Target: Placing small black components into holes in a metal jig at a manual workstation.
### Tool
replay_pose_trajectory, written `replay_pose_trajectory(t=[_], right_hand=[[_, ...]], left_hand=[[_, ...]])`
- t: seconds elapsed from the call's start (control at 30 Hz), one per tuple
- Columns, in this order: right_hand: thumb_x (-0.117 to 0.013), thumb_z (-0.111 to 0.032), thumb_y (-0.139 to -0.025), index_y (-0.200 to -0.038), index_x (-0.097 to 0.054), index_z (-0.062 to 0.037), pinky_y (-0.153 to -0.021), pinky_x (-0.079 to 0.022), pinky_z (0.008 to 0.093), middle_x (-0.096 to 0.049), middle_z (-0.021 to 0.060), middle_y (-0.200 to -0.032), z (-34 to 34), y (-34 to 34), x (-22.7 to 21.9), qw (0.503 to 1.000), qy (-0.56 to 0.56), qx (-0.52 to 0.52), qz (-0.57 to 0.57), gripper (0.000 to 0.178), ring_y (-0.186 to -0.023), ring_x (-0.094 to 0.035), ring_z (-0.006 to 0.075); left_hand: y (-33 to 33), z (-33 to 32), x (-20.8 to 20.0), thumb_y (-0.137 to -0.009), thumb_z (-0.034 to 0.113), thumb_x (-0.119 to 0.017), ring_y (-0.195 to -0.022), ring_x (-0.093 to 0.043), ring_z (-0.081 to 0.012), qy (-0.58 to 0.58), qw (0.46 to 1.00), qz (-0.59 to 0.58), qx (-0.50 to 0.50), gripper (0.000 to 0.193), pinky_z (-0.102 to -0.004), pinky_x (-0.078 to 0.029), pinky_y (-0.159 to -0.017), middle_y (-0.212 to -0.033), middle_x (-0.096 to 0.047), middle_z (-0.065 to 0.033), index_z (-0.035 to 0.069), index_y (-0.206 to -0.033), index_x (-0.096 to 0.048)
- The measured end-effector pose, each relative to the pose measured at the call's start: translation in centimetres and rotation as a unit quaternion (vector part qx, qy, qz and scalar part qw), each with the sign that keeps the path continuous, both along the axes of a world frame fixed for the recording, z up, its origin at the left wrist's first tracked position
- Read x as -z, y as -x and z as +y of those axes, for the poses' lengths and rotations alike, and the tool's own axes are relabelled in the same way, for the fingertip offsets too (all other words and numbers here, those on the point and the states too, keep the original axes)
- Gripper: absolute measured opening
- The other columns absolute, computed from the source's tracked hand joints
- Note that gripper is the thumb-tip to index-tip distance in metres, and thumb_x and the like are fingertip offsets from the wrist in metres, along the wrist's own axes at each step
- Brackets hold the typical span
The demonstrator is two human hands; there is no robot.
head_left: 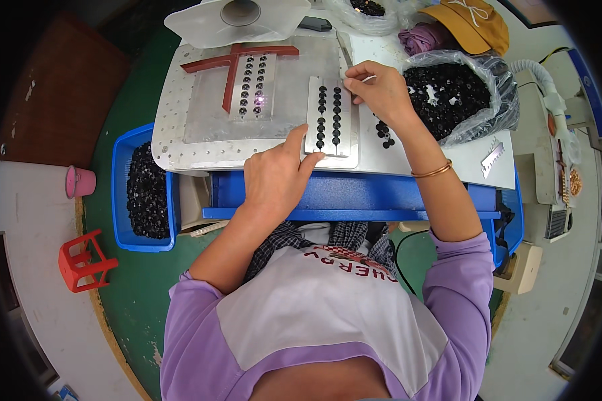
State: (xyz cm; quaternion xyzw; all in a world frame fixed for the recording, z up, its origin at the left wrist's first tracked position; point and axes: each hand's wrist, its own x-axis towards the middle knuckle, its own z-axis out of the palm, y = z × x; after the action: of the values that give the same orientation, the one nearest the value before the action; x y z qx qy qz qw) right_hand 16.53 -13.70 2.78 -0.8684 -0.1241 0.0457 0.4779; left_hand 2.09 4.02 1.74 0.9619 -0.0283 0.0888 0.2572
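Note:
A flat metal plate carries two columns of small round black parts. My left hand holds its near left corner, the forefinger along the left edge and the thumb at the near edge. At the far right corner, my right hand has thumb and forefinger pinched together; what they hold, if anything, is hidden. A thin metal strip lies just beyond those fingertips. Further left, a second plate with two columns of round parts rests against a red T-shaped bracket, with a bright violet-white spot on one part.
Loose black parts lie right of the plate, below a clear plastic bag full of them. A white machine part overhangs the back. A metal serrated piece lies right. A blue bin and red stool stand left.

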Motion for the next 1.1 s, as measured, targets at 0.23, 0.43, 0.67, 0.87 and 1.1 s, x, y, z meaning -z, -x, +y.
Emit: replay_pose_trajectory(t=[0.23, 0.43, 0.67, 0.87, 1.1], right_hand=[[-0.067, -0.006, -0.081, -0.099, -0.068, -0.0006, -0.068, -0.052, 0.0336, -0.064, 0.0129, -0.088, -1.3, 5.6, -0.9, 0.98, -0.005, -0.058, -0.188, 0.019, -0.073, -0.064, 0.0241], [-0.066, -0.002, -0.081, -0.092, -0.067, 0.0, -0.073, -0.049, 0.038, -0.06, 0.0134, -0.089, -1.2, 9.1, 0.6, 0.969, 0.012, -0.095, -0.226, 0.011, -0.082, -0.059, 0.0317], [-0.065, 0.0, -0.081, -0.092, -0.066, 0.0018, -0.072, -0.05, 0.038, -0.059, 0.0137, -0.09, -1.1, 9.5, 1.1, 0.963, -0.001, -0.097, -0.253, 0.011, -0.082, -0.06, 0.031], [-0.064, 0.0, -0.082, -0.093, -0.066, 0.0021, -0.072, -0.05, 0.0384, -0.058, 0.0143, -0.089, -1.2, 9.5, 1.2, 0.962, 0.004, -0.099, -0.256, 0.012, -0.082, -0.06, 0.0313], [-0.064, 0.0, -0.083, -0.096, -0.065, 0.0009, -0.071, -0.049, 0.0382, -0.058, 0.0139, -0.089, -1.1, 9.5, 0.9, 0.969, -0.005, -0.088, -0.232, 0.014, -0.081, -0.06, 0.0314]], left_hand=[[-0.8, 0.2, 0.4, -0.079, 0.023, -0.075, -0.056, -0.059, -0.0215, 0.036, 0.997, -0.064, 0.005, 0.044, -0.0339, -0.048, -0.055, -0.07, -0.061, -0.008, 0.005, -0.117, -0.062], [-0.8, -0.4, 0.0, -0.08, 0.021, -0.073, -0.066, -0.058, -0.024, 0.058, 0.996, -0.068, 0.014, 0.039, -0.0359, -0.048, -0.06, -0.087, -0.061, -0.0087, 0.009, -0.117, -0.063], [-0.7, -0.4, 0.7, -0.08, 0.017, -0.074, -0.053, -0.051, -0.0133, 0.102, 0.99, -0.099, 0.019, 0.028, -0.0285, -0.045, -0.054, -0.084, -0.061, -0.0045, 0.01, -0.107, -0.07], [-0.9, -0.3, 0.4, -0.081, 0.018, -0.073, -0.055, -0.053, -0.0136, 0.095, 0.99, -0.099, 0.034, 0.028, -0.0286, -0.045, -0.055, -0.082, -0.06, -0.0042, 0.01, -0.108, -0.07], [-1.1, -0.2, 0.3, -0.083, 0.02, -0.071, -0.056, -0.053, -0.0162, 0.067, 0.993, -0.086, 0.05, 0.033, -0.0305, -0.046, -0.056, -0.084, -0.058, -0.0052, 0.011, -0.115, -0.067]])
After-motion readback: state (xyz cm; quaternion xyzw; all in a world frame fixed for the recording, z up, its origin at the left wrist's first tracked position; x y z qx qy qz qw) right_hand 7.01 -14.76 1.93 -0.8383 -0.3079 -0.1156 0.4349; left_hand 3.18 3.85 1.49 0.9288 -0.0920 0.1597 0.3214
